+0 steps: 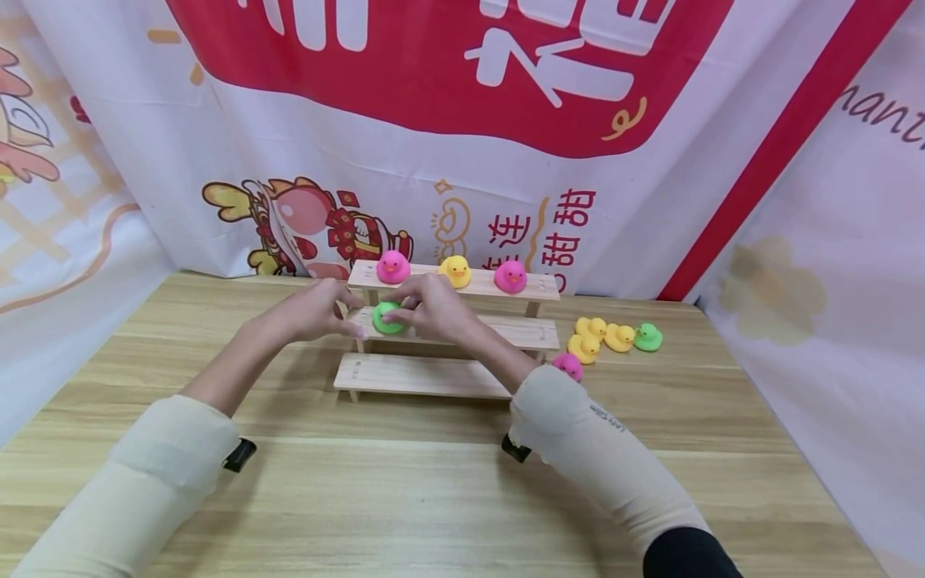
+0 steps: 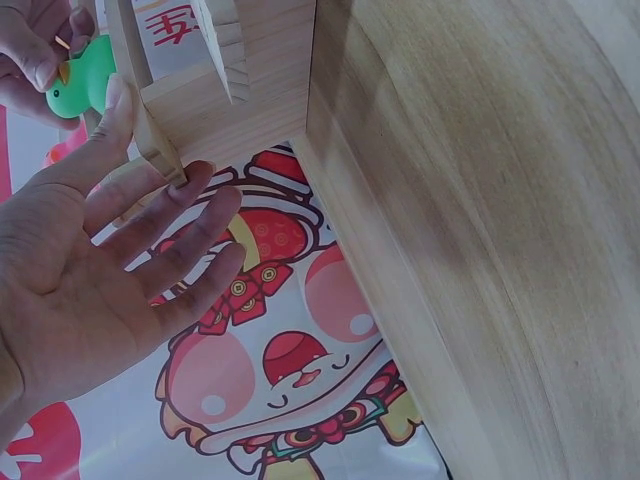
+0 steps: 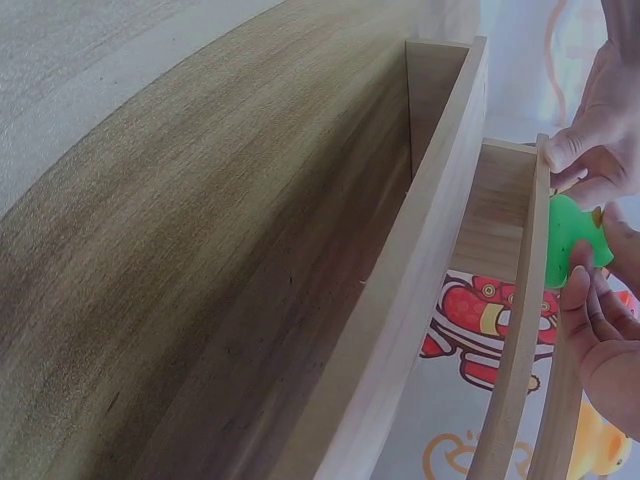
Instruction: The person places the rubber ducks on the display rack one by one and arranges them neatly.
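Observation:
A three-tier wooden display rack [image 1: 419,376] stands near the back of the table. My right hand [image 1: 442,309] pinches a green rubber duck [image 1: 383,319] at the left end of the middle tier, thumb and fingers on its sides. At that same end, my left hand [image 1: 312,313] grips the tier's edge; in the left wrist view its thumb [image 2: 118,100] lies on one side of the board and the other fingers stretch past it. Along the top tier sit a pink duck [image 1: 393,267], a yellow duck [image 1: 456,271] and another pink duck [image 1: 511,277].
Right of the rack, several yellow ducks [image 1: 619,338], a green duck [image 1: 648,337] and a pink duck [image 1: 568,367] lie on the table [image 1: 405,498]. A printed cloth [image 1: 433,160] hangs close behind the rack, with more cloth at both sides.

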Available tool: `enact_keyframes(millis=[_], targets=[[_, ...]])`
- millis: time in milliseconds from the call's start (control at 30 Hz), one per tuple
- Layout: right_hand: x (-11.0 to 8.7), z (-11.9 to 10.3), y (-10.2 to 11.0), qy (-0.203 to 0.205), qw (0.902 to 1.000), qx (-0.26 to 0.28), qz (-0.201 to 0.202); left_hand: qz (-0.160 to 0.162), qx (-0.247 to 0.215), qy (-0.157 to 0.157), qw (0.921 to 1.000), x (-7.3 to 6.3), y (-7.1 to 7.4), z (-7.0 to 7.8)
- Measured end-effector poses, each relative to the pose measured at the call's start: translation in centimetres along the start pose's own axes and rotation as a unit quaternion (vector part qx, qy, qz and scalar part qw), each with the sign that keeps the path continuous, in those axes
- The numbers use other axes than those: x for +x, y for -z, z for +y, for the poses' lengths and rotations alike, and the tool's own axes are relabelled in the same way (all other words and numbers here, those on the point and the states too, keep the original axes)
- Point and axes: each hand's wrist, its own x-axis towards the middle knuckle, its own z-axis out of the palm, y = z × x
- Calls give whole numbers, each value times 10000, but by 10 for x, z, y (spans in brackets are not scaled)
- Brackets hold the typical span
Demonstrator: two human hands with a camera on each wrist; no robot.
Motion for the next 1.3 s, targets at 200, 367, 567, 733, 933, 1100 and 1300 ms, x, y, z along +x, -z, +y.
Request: enact_keyframes(millis=[200,367,567,733,933,1100,1300], targets=[[1,1,0,1,10000,-12,2,-3,-23,7,10000,-1,1,2],[2,1,-1,-36,10000,-12,-18,-2,-15,9,10000,-1,1,2],[2,0,-1,-122,9999,29,-99,-19,-7,36,10000,0,0,1],[0,-2,0,-148,9998,37,-142,-27,-8,46,10000,-1,0,1],[-2,-2,2,-65,9998,91,-134,-39,-13,56,10000,-1,-1,1],[-5,-2,5,-28,9998,187,-69,-10,4,12,10000,-1,-1,-1],[-6,-2,6,1,10000,65,17,-3,3,15,10000,-1,-1,-1]])
